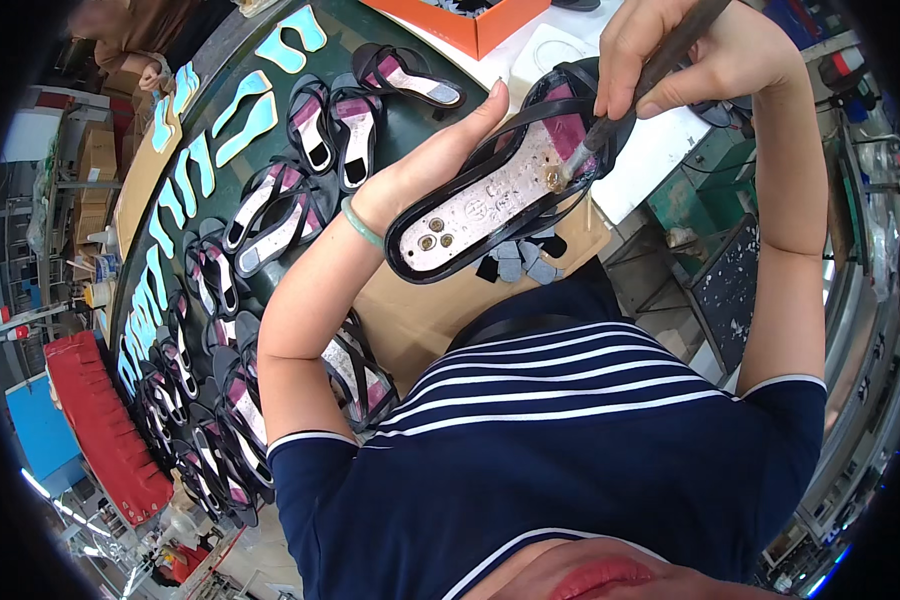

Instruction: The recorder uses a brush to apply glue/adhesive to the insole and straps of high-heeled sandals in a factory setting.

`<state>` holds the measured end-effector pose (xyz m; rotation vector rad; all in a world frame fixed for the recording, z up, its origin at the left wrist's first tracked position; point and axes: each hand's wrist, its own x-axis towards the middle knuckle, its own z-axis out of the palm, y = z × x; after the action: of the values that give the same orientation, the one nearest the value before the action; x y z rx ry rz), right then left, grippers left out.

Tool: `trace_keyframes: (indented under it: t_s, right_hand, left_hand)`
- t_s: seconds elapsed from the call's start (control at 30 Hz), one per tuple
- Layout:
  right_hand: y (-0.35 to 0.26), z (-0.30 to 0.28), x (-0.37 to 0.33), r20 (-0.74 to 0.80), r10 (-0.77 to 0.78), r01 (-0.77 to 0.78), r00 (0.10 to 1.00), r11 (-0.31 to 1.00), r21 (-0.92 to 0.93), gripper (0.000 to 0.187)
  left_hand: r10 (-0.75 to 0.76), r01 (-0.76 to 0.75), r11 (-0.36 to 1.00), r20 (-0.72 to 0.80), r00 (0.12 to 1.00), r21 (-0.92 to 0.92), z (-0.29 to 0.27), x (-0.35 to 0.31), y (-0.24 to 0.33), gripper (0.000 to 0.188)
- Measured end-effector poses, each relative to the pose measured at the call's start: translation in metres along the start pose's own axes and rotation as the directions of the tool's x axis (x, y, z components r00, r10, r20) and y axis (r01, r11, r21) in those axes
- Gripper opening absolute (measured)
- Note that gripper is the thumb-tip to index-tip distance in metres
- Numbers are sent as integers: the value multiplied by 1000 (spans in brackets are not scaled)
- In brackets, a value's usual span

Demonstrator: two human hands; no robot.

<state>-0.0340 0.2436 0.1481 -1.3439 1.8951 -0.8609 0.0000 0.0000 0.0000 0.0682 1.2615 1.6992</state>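
A black strappy sandal (480,205) is tilted up in front of me, its pale insole facing me. My left hand (430,150) supports it at the side, thumb raised; the other fingers are hidden behind the shoe. Three round metal fasteners sit in the heel end, and a purple patch lies toward the toe. In my right hand (710,65) I grip a dark-handled brush (660,72). Its bristle end touches the insole near midfoot, where a wet yellowish blob (556,178) shows.
Many similar sandals (270,215) cover the dark green table (260,90) at the left. Light-blue insole pieces (245,115) line its far edge. Small grey and black pads (525,258) lie on brown cardboard (420,305) below the shoe. An orange box (480,30) stands at the back; another person's hand (150,76) is far left.
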Motion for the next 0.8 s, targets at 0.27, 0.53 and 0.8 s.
trace_keyframes:
  t_s: [0.27,0.53,0.8]
  right_hand:
    - [-26,7,10,-17,119,-120,993,990,-69,18]
    - [9,46,15,-423,-158,-125,892,814,-568,13]
    - [37,88,38,-781,-255,-189,570,884,-427,13]
  left_hand:
    - [24,-24,999,-2,1000,-38,16,-7,6,65]
    - [111,-105,989,53,992,-106,-5,15,10,73]
    - [523,-536,819,-115,844,-207,-37,65,12,81]
